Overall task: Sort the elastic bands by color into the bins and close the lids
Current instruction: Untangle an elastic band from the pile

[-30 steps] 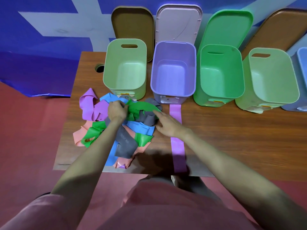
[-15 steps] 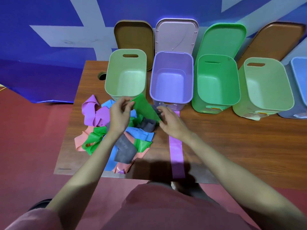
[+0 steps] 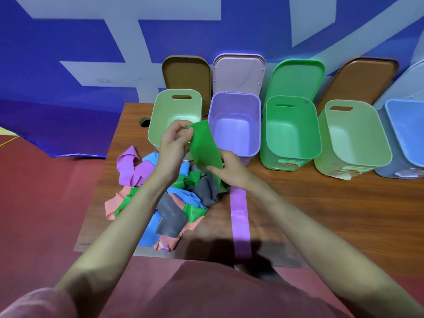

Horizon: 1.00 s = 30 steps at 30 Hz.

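Item in hand: a green elastic band (image 3: 204, 145), lifted clear of the mixed pile (image 3: 160, 198) at centre left of the frame. The left hand (image 3: 174, 143) is pinching the band's upper end between thumb and curled fingers, in front of the pale green bin (image 3: 160, 120); the right hand (image 3: 229, 171) is gripping its lower part just above the pile, where its tail is trailing among the other bands. Step, as judged: the sorting is only beginning, since every bin interior in view is showing bare and all lids are standing open behind the bins. Next move, as judged: carrying this band rightward past the purple bin (image 3: 257, 125) to the green bin (image 3: 316, 134) at upper centre right, and freeing its lower end from the grey and blue bands without dragging them along. Also listed: a purple band (image 3: 239, 216) lying flat and straight on the desk (image 3: 321, 203), running from the purple bin's foot toward the near edge. Writing: faint embossed marks are showing on a grey band (image 3: 171, 214), and small labels on the bin fronts, all too small to read.
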{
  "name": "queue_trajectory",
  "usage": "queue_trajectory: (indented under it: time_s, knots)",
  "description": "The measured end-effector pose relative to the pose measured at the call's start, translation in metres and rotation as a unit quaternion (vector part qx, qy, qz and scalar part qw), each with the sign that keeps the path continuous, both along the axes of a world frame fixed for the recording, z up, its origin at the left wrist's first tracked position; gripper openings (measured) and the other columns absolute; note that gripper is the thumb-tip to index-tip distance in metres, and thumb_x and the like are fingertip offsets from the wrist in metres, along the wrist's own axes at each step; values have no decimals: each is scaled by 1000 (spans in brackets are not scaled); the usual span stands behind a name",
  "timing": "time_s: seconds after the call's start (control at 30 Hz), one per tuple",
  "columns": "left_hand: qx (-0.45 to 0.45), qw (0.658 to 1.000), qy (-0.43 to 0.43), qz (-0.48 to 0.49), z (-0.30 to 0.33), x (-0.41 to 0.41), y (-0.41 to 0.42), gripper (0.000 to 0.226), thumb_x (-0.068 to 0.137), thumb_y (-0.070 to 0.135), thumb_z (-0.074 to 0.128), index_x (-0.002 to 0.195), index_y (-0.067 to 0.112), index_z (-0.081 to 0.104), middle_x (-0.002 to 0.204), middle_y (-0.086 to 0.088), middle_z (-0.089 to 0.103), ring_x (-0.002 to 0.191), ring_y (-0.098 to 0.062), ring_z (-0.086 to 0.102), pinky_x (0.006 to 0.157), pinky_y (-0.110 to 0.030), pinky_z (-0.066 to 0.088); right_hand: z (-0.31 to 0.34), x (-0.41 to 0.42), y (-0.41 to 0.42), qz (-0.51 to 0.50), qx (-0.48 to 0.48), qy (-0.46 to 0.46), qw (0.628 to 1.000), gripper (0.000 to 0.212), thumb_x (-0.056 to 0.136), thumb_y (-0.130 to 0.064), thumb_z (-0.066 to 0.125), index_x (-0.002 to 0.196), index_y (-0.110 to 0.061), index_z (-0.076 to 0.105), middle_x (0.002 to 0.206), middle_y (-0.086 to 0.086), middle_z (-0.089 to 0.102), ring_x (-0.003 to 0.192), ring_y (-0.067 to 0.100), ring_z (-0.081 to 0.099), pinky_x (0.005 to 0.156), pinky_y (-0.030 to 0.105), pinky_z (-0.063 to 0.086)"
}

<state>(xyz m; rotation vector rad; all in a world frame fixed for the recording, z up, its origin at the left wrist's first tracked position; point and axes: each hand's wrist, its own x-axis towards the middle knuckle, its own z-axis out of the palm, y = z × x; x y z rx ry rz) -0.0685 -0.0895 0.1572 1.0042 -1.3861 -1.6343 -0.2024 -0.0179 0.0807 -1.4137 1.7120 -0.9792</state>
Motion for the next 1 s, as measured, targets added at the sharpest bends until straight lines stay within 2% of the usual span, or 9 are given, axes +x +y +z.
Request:
queue_trajectory:
  time_s: [0.17,0.27,0.4,0.5,0.63,0.77,0.83,0.9,1.0]
  knots:
    - [101,991,75,44,16,-13,1,21,91,4,42,75,11,53,61,-1,51,56,-12,47,54,-25,38,-3,-7,5,-11,26,2,1000,13,82,-12,67,92,-3,66,85,15,70,79,32,65,75,41,54]
    - [147,984,82,64,22,-15,2,23,91,8,40,69,13,48,53,1,44,51,-14,39,53,-27,34,-1,-12,15,-10,32,-16,999,15,83,-2,65,74,4,54,61,-1,43,48,2,39,51,12,34]
    - [151,983,95,41,31,-16,5,20,92,10,40,75,11,50,54,1,47,54,-14,41,55,-27,37,-4,-18,28,-34,22,-51,998,22,82,2,66,70,-10,52,60,-9,40,45,-2,37,52,6,32]
    - [155,983,95,16,36,-16,6,17,91,13,40,93,5,55,73,-8,50,64,-19,46,61,-30,40,-8,-19,34,-62,27,-51,996,18,77,-7,74,85,-14,59,75,-8,57,64,-7,52,69,12,43]
    - [165,981,103,6,42,-12,7,15,89,16,41,90,10,56,79,-9,46,67,-19,45,62,-31,38,-17,-15,40,-39,68,-53,996,76,64,-19,83,130,-17,45,130,-2,52,118,9,50,98,23,41]
    - [175,979,100,4,43,1,2,20,86,20,42,96,11,56,80,-6,47,69,-18,46,66,-31,39,-30,-2,37,9,141,-79,987,86,69,-2,75,143,-13,31,137,-1,46,126,14,46,104,28,40]
    - [174,979,103,15,45,9,-1,24,85,20,43,102,8,55,82,-6,51,70,-18,50,67,-30,43,-35,6,35,-21,169,-108,980,76,74,-2,72,140,-12,35,129,5,53,116,19,54,97,32,47]
    - [169,979,115,16,47,14,-2,23,90,18,38,84,8,58,70,-1,55,61,-14,53,61,-24,45,-34,14,33,-48,197,-168,965,60,80,-1,69,133,-9,42,113,11,59,95,20,62,82,31,52]
    - [184,969,163,15,53,17,-1,44,93,14,29,60,14,58,55,1,52,48,-11,51,51,-17,45,-36,23,27,-71,206,-227,949,49,82,-1,68,126,-4,44,99,20,65,67,11,65,64,21,54]
